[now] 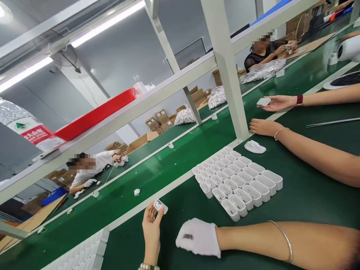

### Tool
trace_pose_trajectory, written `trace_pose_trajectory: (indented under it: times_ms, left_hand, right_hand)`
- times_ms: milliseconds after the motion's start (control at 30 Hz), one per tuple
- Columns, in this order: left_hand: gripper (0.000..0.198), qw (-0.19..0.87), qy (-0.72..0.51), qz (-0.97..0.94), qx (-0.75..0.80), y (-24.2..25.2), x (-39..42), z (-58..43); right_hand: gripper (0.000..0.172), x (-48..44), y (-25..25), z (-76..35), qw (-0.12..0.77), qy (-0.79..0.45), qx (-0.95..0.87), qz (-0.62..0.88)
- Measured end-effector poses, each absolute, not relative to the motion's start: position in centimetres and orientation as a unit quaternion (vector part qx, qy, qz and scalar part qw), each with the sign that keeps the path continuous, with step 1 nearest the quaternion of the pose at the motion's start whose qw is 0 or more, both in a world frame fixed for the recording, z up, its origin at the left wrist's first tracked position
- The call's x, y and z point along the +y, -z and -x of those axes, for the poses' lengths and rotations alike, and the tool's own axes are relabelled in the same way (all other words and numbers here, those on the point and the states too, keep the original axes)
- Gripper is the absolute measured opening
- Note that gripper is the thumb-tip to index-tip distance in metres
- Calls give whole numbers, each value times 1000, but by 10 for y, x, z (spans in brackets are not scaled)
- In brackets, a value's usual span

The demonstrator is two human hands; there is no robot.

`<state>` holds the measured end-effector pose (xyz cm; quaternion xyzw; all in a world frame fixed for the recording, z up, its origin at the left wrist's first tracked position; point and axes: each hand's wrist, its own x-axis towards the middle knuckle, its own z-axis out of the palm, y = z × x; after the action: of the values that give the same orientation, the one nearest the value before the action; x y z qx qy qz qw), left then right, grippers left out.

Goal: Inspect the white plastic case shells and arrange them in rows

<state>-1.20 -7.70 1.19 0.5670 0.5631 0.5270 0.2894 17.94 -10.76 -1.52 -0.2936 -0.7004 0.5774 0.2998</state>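
Note:
My left hand (152,227) is closed, with thumb and fingers pinching a small white plastic housing (162,207). The open end of the housing faces the camera, and something white and dark shows inside. To its right my right hand (198,238), in a white glove with a dark smudge, is curled closed above the dark green tabletop. Whatever its fingers may hold is hidden. Beyond my right hand stand rows of white open-topped housings (231,209). More white housings (92,243) stand in a block at lower left.
A green conveyor belt (180,165) carries small white parts. A pale post (229,75) rises at its near edge. At right, a co-worker's hand (281,102) holds a white piece near a crumpled white glove (254,147) and tweezers (334,122). People sit across the belt.

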Motion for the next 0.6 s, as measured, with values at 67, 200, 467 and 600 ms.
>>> trace_pose_trajectory:
  times_ms: [67,200,467,600]
  left_hand:
    - [40,310,-518,-567,560,-12,-58,8]
    - [27,335,-493,-587,548,-16,-7,-17]
    - [25,295,-423,-659,547,-28,71,-73]
    - [29,250,-388,-702,542,-43,58,-78]
  right_hand:
    - [37,-115,3,-177,283,-543,-739,279]
    - [45,-113,-43,-222,304,-484,-779,258]
    - [31,-22,-119,-509,531,-337,-708,321]
    - [32,-9,-113,-538,548,-313,-700,333]
